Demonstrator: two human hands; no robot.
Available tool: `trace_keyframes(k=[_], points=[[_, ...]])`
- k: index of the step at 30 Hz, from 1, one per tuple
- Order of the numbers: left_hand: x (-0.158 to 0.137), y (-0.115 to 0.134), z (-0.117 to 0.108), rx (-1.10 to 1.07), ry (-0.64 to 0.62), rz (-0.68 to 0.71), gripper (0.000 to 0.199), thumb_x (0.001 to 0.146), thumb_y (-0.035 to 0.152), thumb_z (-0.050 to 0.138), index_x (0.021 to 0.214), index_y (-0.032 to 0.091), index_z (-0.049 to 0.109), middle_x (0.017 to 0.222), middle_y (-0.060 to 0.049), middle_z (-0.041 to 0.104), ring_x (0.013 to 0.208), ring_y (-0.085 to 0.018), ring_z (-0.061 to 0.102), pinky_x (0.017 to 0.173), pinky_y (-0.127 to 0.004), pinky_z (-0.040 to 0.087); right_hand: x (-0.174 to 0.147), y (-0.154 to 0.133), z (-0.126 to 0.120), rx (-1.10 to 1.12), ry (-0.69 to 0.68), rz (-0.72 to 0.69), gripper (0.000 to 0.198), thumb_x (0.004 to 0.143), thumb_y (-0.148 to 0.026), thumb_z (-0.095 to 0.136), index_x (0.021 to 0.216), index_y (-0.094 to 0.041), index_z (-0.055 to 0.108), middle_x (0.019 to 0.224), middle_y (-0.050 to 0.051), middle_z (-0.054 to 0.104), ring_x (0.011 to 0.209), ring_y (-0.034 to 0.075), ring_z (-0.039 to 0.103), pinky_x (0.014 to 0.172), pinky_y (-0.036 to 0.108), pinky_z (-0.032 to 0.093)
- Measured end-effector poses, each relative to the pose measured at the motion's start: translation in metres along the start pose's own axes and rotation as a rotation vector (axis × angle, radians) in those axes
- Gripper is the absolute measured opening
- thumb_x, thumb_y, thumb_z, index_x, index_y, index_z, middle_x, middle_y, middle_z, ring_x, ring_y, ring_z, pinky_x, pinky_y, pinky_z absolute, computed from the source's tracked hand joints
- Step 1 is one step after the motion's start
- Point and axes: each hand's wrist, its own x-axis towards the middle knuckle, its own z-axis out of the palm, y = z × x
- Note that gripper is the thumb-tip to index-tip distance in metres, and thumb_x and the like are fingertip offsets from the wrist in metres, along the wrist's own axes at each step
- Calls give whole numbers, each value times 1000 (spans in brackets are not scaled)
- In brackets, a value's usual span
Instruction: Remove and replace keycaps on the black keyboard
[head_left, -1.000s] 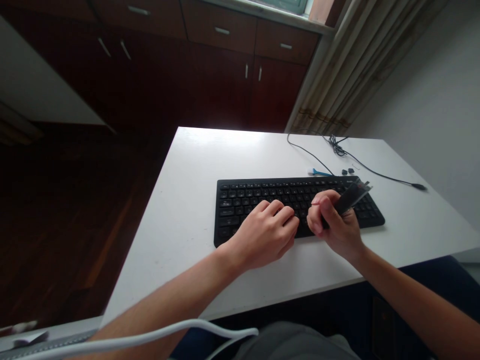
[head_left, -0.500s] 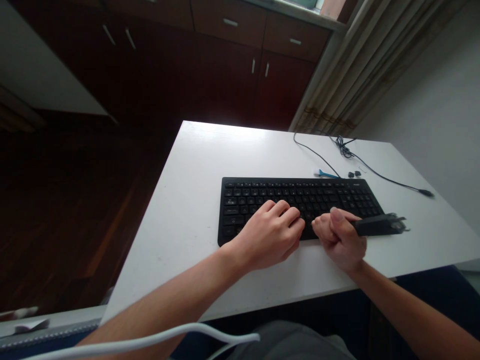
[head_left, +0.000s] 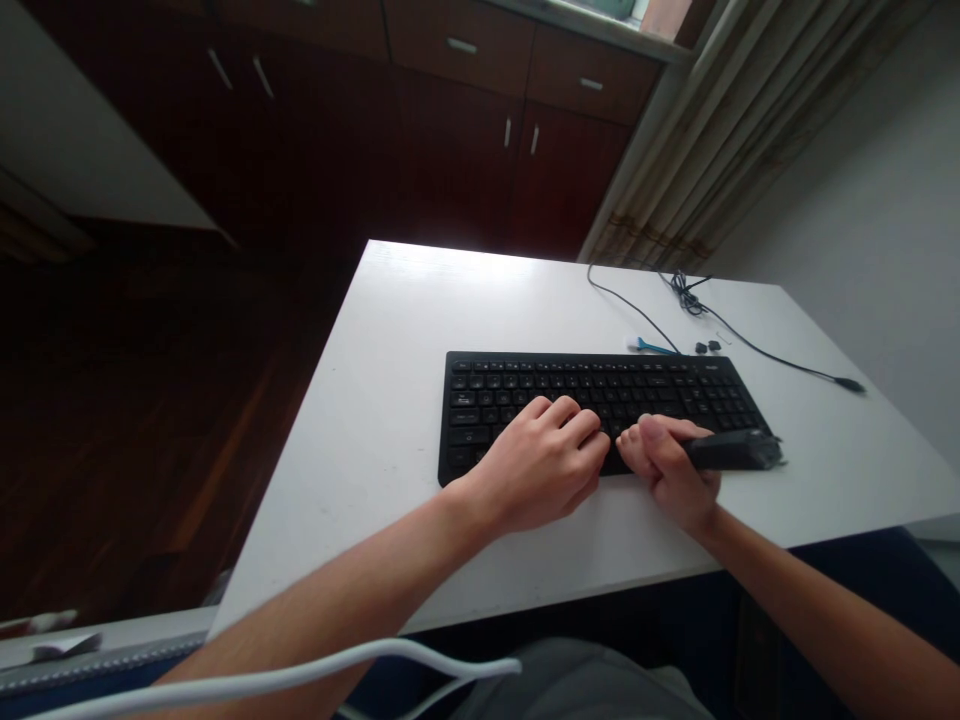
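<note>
- black keyboard (head_left: 600, 382) is sitting on the white table (head_left: 420, 320), right under the hands
- left hand (head_left: 551, 465) curls over it, can't tell if that grip's got anything
- right hand (head_left: 671, 465) has its grip wrapped tight round a black tool (head_left: 731, 451), end sticking out to the right
- two tiny black pieces (head_left: 707, 347) lie just behind the keyboard

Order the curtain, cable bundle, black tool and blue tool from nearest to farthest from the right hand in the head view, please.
1. Black tool: in the right hand.
2. Blue tool: beyond the keyboard.
3. Cable bundle: near the table's far edge.
4. Curtain: behind the table.
</note>
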Motion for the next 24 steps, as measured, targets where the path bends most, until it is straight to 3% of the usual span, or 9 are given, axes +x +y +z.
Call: trace_keyframes(k=[4, 9, 15, 20, 22, 24], points=[[-1, 0, 1, 7, 1, 4, 18, 102, 24, 48, 104, 16, 64, 107, -9, 65, 100, -26, 56, 79, -41, 42, 2, -1, 5, 90, 105, -68, 59, 101, -44, 58, 51, -21, 36, 44, -6, 31, 42, 9, 28, 45, 31, 23], [-1, 1, 0, 20, 0, 2, 17, 101, 25, 49, 104, 16, 64, 106, -9, 65, 99, -26, 56, 80, -42, 43, 16, -11, 13, 195, 164, -29, 58, 99, -41, 62, 51, -22, 36, 45, -6, 28, 40, 8, 26, 43, 31, 21], [0, 1, -1, 21, -4, 5, 16, 101, 25, 50, 103, 16, 63, 105, -9, 64, 99, -26, 56, 80, -41, 43, 23, -16, 8, 112, 15, 6, 56, 97, -45, 64, 51, -21, 41, 45, -5, 33, 42, 9, 28, 44, 31, 20], [-1, 1, 0, 34, 1, 6, 17, 101, 25, 49, 106, 16, 63, 105, -9, 64, 99, -26, 56, 79, -41, 42, 32, -12, 1, -39, -197, 18, 56, 95, -49, 65, 53, -21, 43, 48, -5, 35, 45, 9, 28, 44, 30, 18], [-1, 1, 0, 31, -3, 3, 17, 101, 25, 50, 105, 15, 63, 105, -9, 64, 99, -26, 56, 79, -42, 43, 35, -10, 4, -19, -139, -12, 54, 96, -47, 65, 55, -21, 43, 49, -5, 35, 45, 9, 29, 44, 29, 19], [-1, 1, 0, 22, -14, 0, 17, 101, 25, 50, 104, 16, 63, 104, -8, 64, 99, -26, 56, 80, -42, 43, 35, -8, 10, 85, 38, -52, 51, 97, -44, 65, 58, -22, 41, 50, -7, 32, 43, 8, 27, 42, 28, 20]])
